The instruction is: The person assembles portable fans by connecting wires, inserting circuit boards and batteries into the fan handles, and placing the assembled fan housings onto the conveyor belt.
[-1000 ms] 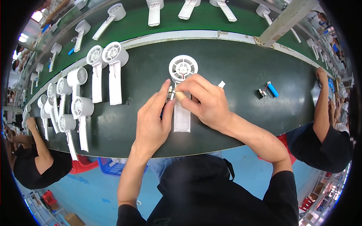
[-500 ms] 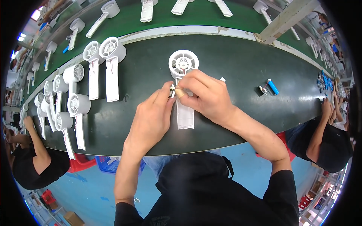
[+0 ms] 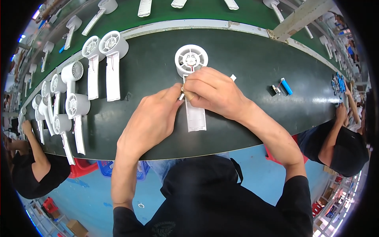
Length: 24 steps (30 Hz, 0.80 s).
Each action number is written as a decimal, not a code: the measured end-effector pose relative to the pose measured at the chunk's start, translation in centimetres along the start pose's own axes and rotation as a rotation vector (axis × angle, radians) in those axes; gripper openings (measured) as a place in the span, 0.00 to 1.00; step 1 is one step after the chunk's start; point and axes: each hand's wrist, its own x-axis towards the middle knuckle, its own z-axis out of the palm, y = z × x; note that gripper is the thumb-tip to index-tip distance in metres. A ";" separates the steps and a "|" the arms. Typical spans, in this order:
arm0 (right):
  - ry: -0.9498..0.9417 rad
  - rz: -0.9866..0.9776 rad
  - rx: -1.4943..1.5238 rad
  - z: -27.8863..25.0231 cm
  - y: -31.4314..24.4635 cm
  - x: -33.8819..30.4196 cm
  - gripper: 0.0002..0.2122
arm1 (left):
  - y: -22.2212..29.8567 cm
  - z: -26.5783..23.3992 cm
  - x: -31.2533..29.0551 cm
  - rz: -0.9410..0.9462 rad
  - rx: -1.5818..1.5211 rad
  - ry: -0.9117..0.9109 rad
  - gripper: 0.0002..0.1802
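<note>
A white handheld fan housing (image 3: 191,47) lies on the dark table in front of me, its round grille at the far end and its hollow handle (image 3: 196,118) toward me. Over the upper handle, my left hand (image 3: 152,120) pinches a small circuit board (image 3: 181,96) between thumb and fingertips. My right hand (image 3: 221,94) meets it from the other side, its thumb and fingers closed at the board's edge. Whatever the right fingertips grip is hidden. Thin wires show at the hub of the grille, just beyond the right fingers.
A blue battery cell (image 3: 286,87) wired to a small board (image 3: 275,90) rests at the right. Several white fans (image 3: 113,43) stand in a group at the left. Beyond a pale rail (image 3: 213,24), a green conveyor (image 3: 197,12) carries more fans. Co-workers sit on both sides.
My right fingers have closed in on the board, covering more of it. The left hand has shifted slightly, and the whole view has moved a little.
</note>
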 end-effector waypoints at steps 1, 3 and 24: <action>-0.001 -0.001 0.000 -0.1 0.0 -0.1 0.10 | 0.0 0.0 0.1 0.007 0.021 -0.022 0.12; -0.039 0.016 -0.033 -0.2 0.3 -0.1 0.11 | -0.1 0.2 0.2 -0.005 0.026 0.013 0.13; 0.114 0.649 0.233 11.4 11.0 25.4 0.24 | -15.3 -19.8 13.0 -0.270 0.359 0.407 0.21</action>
